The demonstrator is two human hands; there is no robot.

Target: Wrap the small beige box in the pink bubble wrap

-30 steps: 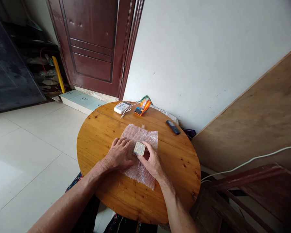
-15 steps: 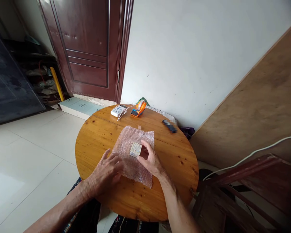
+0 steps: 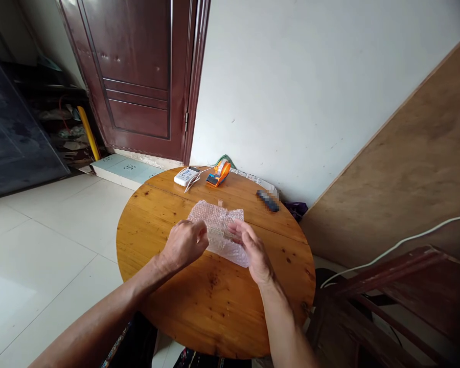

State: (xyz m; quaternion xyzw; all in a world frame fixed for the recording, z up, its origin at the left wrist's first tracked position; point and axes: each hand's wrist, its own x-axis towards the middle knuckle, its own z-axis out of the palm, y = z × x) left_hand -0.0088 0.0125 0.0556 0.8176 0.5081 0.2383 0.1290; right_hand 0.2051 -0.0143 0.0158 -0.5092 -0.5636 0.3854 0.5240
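A sheet of bubble wrap lies in the middle of a round wooden table, its near edge folded up over a small flat box that shows dimly through the plastic. My left hand is closed on the folded near-left edge of the wrap. My right hand holds the near-right edge, fingers pressed along the fold over the box.
At the table's far edge lie a white device with a cord, an orange tape dispenser and a dark small bar. A brown door stands behind, a plywood board leans right, and a wooden chair is at right.
My left hand took the wrap's near edge and, with the right hand, folded it away from me over the small box, which now sits under the plastic.
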